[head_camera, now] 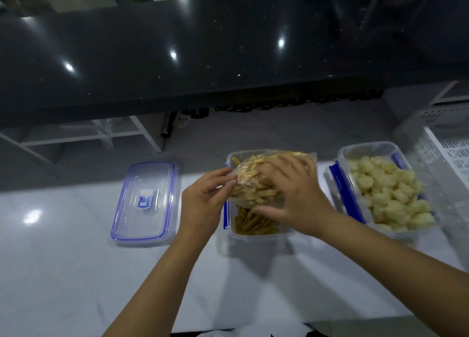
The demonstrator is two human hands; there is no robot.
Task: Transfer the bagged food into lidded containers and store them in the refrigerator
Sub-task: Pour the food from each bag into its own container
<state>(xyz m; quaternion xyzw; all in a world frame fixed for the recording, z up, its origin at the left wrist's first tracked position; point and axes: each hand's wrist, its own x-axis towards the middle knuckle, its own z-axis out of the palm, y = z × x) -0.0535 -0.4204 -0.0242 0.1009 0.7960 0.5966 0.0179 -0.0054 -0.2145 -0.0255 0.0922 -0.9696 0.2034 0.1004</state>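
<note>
Bag (256, 182) held by left hand (203, 204) and right hand (297, 197) over container (253, 235).

Middle container (258, 236) largely hidden under the food bag (253, 184); white perforated crate (451, 156) cut off at right edge.

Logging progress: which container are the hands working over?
The middle container, with yellow sticks: left hand and right hand hold the bag over it. The right container holds pale lumps.
</note>
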